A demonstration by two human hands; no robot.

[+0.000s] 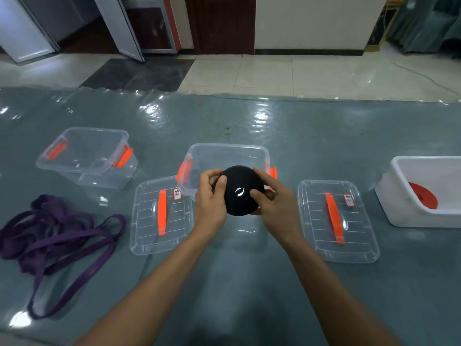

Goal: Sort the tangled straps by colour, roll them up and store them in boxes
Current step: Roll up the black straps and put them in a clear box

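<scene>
black strap roll (243, 196), wound tight, sits over the near side of the middle clear box (225, 152), left hand (212, 199) and right hand (273, 199) each curled round one side; rolling looks finished, so next comes lowering it inside without loosening.

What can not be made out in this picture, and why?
Head view: the left lid's label and the right lid's label are too small to read.
Head view: the floor of the middle box is partly hidden behind the left hand, right hand and black roll.
Head view: the white bin is cut by the right edge.
Head view: the purple straps are too tangled to count.
</scene>
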